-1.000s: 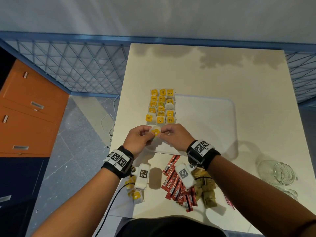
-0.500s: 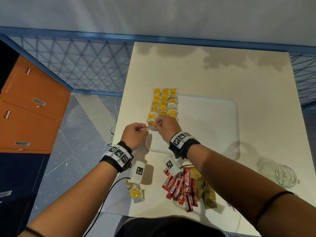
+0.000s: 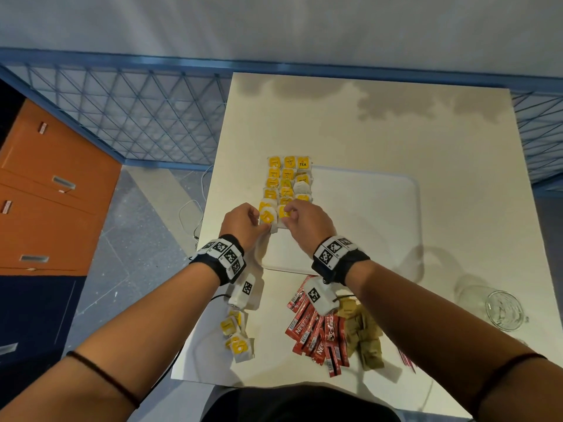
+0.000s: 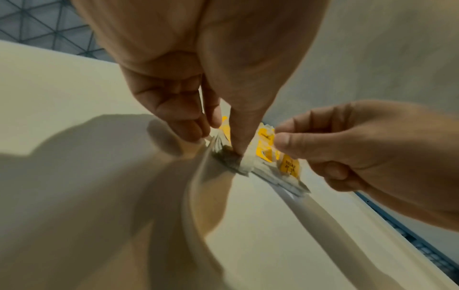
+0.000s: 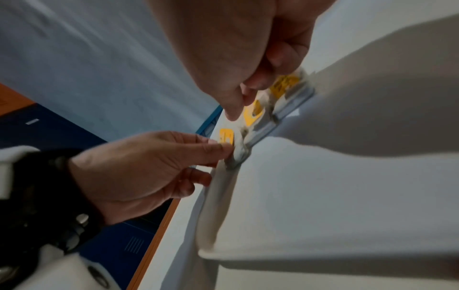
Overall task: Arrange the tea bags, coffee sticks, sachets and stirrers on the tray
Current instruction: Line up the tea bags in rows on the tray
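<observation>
A white tray (image 3: 365, 214) lies mid-table, and several yellow-tagged tea bags (image 3: 288, 178) sit in rows along its left side. At the near end of those rows my left hand (image 3: 261, 220) pinches the edge of a tea bag (image 3: 268, 216) lying on the tray; the left wrist view shows a finger pressing on that tea bag (image 4: 231, 159). My right hand (image 3: 288, 214) pinches a yellow tag (image 4: 265, 135) just to the right of it. Near the table's front edge lie loose tea bags (image 3: 236, 338), red coffee sticks (image 3: 316, 333) and brown sachets (image 3: 364, 339).
A glass jar (image 3: 502, 309) lies on the table at the right. Thin red-striped items (image 3: 406, 357) poke out from under my right forearm. To the left, beyond the table edge, stand a blue mesh fence (image 3: 137, 117) and an orange cabinet (image 3: 45, 193).
Both hands have carried a tea bag from the tray's near edge forward to the near end of the rows, where it now lies flat.
</observation>
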Available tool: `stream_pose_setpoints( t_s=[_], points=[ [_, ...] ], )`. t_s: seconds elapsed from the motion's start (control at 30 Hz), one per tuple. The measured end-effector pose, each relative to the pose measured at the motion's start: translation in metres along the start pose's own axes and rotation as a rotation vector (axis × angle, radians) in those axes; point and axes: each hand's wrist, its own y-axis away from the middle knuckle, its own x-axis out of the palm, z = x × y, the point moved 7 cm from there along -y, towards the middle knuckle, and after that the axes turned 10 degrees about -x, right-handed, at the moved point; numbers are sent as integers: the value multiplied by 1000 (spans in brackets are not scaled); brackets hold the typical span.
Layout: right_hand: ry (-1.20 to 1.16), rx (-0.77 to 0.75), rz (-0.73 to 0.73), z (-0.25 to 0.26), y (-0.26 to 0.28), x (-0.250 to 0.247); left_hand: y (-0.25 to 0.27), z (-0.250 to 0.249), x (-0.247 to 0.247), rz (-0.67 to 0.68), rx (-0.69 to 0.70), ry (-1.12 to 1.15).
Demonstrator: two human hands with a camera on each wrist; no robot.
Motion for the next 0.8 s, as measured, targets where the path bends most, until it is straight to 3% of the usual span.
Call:
stream_pose_setpoints(
  t_s=[0.2, 0.43, 0.67, 0.8],
  points=[
    [165, 18, 67, -39, 28, -9, -5, -1, 1, -18, -15, -39],
    [161, 7, 40, -44, 30, -4, -9, -5, 1, -28, -33, -41],
    [44, -110, 51, -23, 40, -2, 14, -1, -14, 39, 35, -67],
    [-8, -206, 156, 0, 58, 12, 54, 14, -29, 107, 128, -102]
  ],
)
